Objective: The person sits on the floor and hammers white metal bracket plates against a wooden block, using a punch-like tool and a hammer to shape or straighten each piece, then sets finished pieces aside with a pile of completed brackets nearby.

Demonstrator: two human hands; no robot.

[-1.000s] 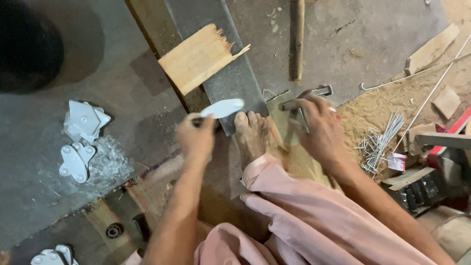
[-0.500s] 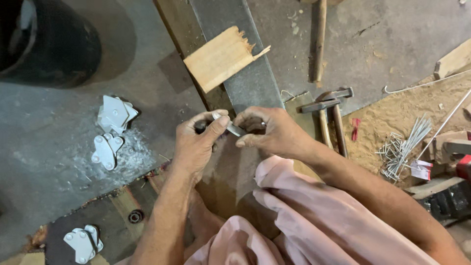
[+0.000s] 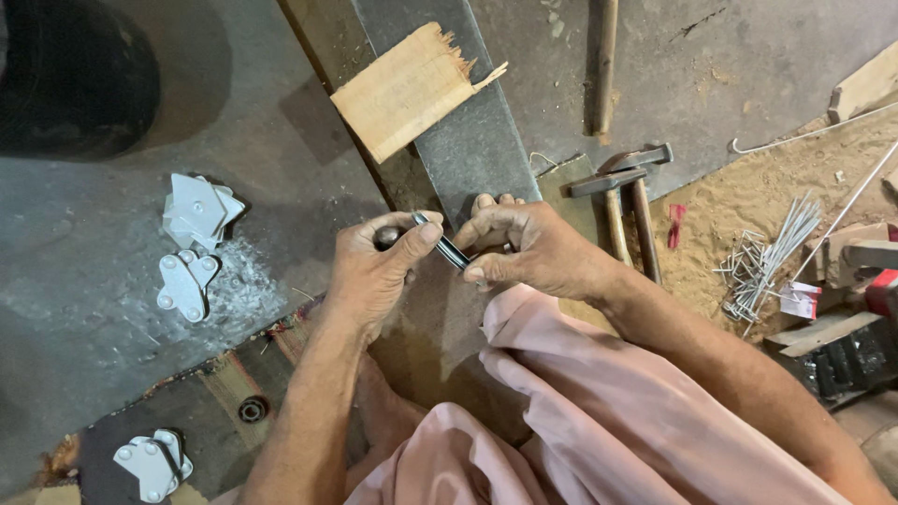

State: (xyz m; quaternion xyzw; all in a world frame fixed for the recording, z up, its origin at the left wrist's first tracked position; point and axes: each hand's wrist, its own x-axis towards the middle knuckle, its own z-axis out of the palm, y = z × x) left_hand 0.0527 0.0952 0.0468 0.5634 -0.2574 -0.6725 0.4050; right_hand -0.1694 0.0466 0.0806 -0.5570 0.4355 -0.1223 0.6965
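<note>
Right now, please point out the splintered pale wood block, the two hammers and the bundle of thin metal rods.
splintered pale wood block (image 3: 407,92), head view, flat top
two hammers (image 3: 622,173), head view, heads
bundle of thin metal rods (image 3: 762,262), head view, middle

Floor workshop, hammers (image 3: 622,182), nails (image 3: 767,257) (loose), sawdust (image 3: 748,201), wood offcut (image 3: 412,89)

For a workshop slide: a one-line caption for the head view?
Both hands, left hand and right hand, grip a thin dark metal strip above a grey steel bar.
</note>
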